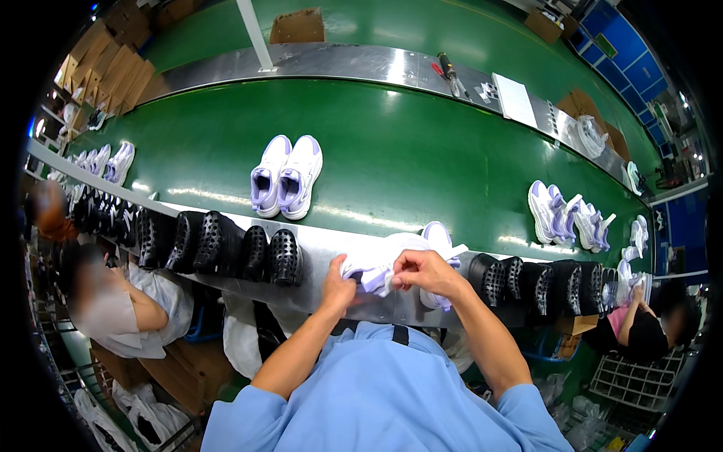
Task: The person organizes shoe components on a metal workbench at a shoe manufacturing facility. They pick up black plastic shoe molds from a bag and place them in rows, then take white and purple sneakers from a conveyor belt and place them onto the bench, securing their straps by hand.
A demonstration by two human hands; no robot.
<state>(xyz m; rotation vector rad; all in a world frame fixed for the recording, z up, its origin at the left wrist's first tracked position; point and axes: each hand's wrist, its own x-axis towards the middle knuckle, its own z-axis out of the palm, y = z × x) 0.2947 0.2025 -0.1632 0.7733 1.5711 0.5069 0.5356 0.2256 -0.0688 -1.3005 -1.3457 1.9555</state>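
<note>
Just in front of my body I hold a white and lavender sneaker (367, 276) over the metal ledge. My left hand (339, 288) is closed round one end of it, thumb on top. With pinched fingers my right hand (426, 273) grips white material at the sneaker's other end; whether that is tongue, lining or paper I cannot tell. Partly hidden behind my right hand is a second white and lavender sneaker (437, 235). Farther off to the left, a pair of matching sneakers (300, 178) stands side by side on the green belt.
Black studded shoe-shaped forms (217, 242) line the ledge at left, and more black forms (536, 285) line it at right. More sneakers (553, 214) stand on the belt at right. A far metal rail (346, 62) carries a screwdriver-like tool (449, 71) and white sheet (514, 99). Co-workers sit on both sides.
</note>
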